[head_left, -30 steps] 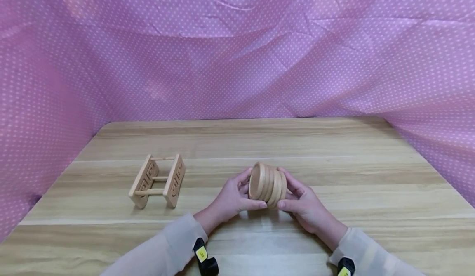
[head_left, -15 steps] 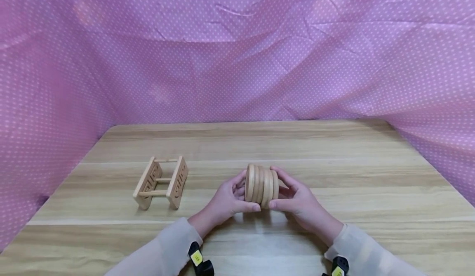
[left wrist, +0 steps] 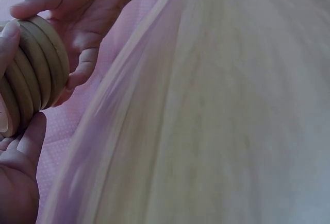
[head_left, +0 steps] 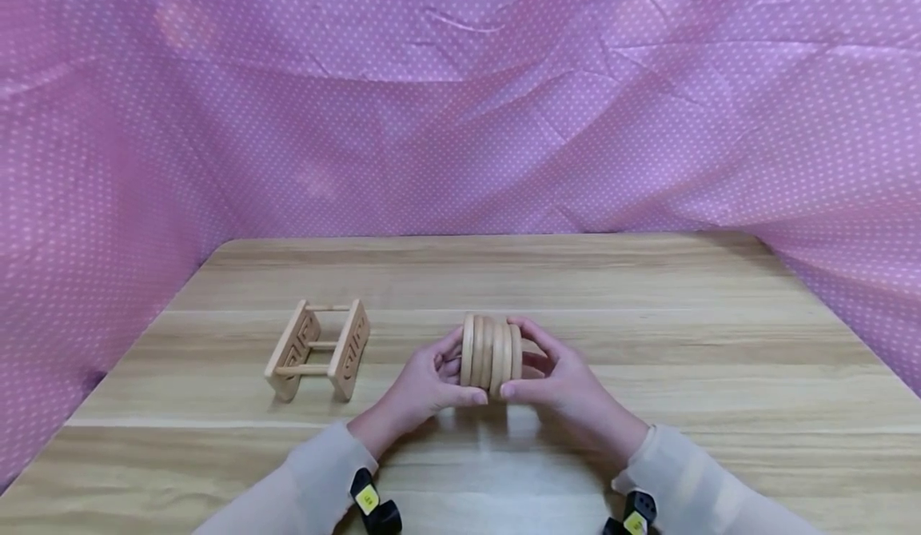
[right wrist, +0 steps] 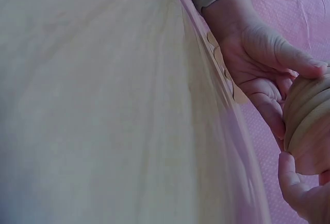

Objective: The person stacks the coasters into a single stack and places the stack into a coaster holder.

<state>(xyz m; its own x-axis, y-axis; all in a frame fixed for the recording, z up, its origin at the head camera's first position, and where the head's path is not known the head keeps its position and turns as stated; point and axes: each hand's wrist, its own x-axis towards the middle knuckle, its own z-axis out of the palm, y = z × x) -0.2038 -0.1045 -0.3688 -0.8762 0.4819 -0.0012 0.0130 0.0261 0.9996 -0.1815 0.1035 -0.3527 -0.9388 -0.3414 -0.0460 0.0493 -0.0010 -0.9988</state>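
Note:
A stack of several round wooden coasters (head_left: pixel 492 355) is held on edge between both hands over the table's middle. My left hand (head_left: pixel 420 383) grips the stack's left end, its thumb along the near lower side and the other fingers round the far side. On the right end, my right hand (head_left: pixel 568 379) does the same, with thumb in front and fingers curled over the top. Seen from the left wrist, the coasters (left wrist: pixel 38 67) lie face to face, their rims slightly uneven. Part of the stack (right wrist: pixel 309 116) is cut off in the right wrist view.
To the left of the hands stands a small wooden rack (head_left: pixel 318 351), with two carved side panels joined by thin dowels. Pink dotted cloth (head_left: pixel 460 119) hangs behind and beside the wood-grain table (head_left: pixel 647 295).
Both hands have carried the coaster stack a little to the left. It has turned so the left coaster's face, visible before, is now seen edge-on. The rack stands where it was.

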